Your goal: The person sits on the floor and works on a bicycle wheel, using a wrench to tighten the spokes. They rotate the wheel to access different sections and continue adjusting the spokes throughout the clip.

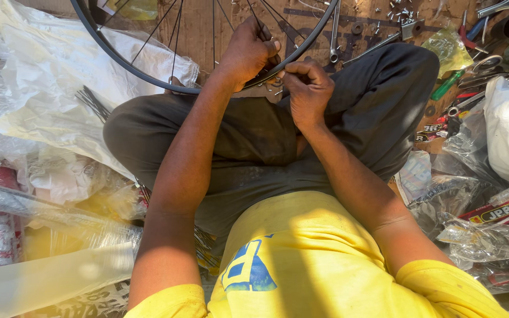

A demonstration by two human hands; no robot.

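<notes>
Both my hands are closed at the lower edge of a bicycle wheel rim point(148, 75). My left hand point(248, 50) wraps over the dark rim from above, its grip clenched on it, with the thumb pointing toward my other hand. My right hand point(308, 88) sits just beside it, a little lower, its grip pinched tight: fingers curled inward and the tips pressed together on something small at the rim that I cannot make out. The two hands nearly touch.

That rim stands in front of my crossed legs, its bottom arc resting close to my knees, and thin spokes point(175, 32) fan upward from it toward the top of the view. I sit in dark grey trousers point(254, 141) and a yellow shirt point(301, 253) with a blue print.

Beyond the wheel lies a worn wooden board point(201, 29) scattered with small nuts and bolts point(399, 13), and a metal spanner point(334, 35) lies just past my right hand. To my right there is a green-handled tool point(448, 84), more metal tools, and crumpled clear plastic bags point(478, 235). To my left, white plastic sheeting point(48, 65) is heaped up, and a bundle of loose spokes point(92, 101) rests on it near my left knee.
</notes>
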